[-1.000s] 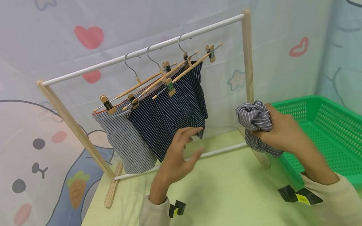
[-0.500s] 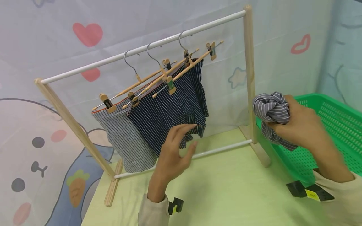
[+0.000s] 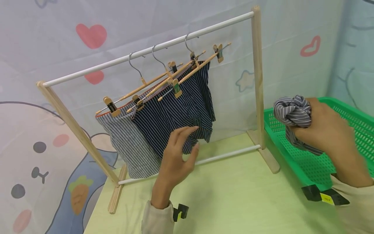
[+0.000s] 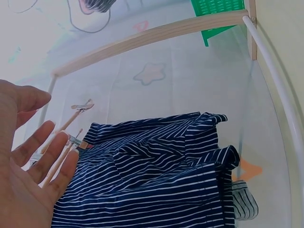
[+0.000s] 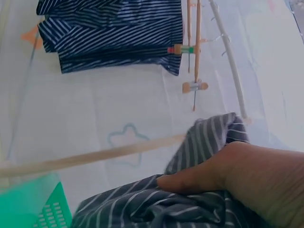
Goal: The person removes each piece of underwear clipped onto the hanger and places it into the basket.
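My right hand (image 3: 328, 126) grips a bunched grey garment with white stripes (image 3: 293, 112), above the near left side of the green basket (image 3: 280, 143). In the right wrist view the thumb presses into the striped cloth (image 5: 156, 204). My left hand (image 3: 176, 152) holds nothing; its fingers and thumb curve loosely apart in front of the hanging clothes. Behind it, navy striped shorts (image 3: 172, 117) and a light grey striped garment (image 3: 131, 146) hang from clip hangers. The front clip hanger (image 3: 190, 74) on the right bears no garment.
A small drying rack with a white top rail (image 3: 111, 62) and wooden posts (image 3: 257, 81) stands on the pale yellow-green table (image 3: 228, 191). Its white lower bar (image 3: 228, 154) runs close over the tabletop. A printed cloth backdrop (image 3: 222, 97) hangs behind.
My right hand has carried the bunched garment rightward, from beside the rack's right post to over the basket. My left hand has drifted slightly left.
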The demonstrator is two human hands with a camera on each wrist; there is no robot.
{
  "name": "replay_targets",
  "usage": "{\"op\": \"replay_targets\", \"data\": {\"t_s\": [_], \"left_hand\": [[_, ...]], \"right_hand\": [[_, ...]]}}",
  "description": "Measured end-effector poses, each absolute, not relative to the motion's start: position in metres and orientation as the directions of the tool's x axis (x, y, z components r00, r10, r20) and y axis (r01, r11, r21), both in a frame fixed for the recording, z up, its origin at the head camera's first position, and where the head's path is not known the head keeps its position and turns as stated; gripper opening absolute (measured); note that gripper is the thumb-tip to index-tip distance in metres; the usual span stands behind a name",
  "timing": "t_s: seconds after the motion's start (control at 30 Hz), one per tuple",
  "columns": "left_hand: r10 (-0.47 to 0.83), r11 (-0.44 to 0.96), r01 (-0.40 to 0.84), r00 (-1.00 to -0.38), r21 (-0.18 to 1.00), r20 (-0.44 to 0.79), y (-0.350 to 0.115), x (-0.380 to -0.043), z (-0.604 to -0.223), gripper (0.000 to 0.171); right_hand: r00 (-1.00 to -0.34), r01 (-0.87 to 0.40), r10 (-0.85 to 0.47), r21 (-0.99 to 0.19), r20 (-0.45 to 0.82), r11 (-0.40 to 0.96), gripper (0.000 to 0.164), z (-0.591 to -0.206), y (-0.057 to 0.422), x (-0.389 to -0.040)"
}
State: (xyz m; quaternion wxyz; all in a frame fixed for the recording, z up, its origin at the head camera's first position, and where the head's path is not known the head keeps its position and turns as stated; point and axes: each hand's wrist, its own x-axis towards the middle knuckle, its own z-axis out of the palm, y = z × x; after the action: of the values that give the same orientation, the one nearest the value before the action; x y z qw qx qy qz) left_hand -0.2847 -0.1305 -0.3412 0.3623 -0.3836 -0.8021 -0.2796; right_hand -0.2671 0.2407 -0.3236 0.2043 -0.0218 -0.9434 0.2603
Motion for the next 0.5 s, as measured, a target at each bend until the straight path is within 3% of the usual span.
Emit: {"op": "replay_targets", "data": {"t_s": [0.3,0.5], "left_hand": [[0.403,0.57,0.812,-0.408,0.124,0.819,-0.133,-0.286,-0.339,0.041],[0.406,0.56,0.82,-0.398,0.121,0.823,-0.133,-0.286,-0.338,0.043]], "right_hand": [[-0.946,0.029,0.162,-0.427,0.279,0.904,0.077,-0.334,0.256,-0.269],[-0.967,0.02,0.122,-0.413,0.222,0.91,0.083,-0.339,0.263,-0.276]]}}
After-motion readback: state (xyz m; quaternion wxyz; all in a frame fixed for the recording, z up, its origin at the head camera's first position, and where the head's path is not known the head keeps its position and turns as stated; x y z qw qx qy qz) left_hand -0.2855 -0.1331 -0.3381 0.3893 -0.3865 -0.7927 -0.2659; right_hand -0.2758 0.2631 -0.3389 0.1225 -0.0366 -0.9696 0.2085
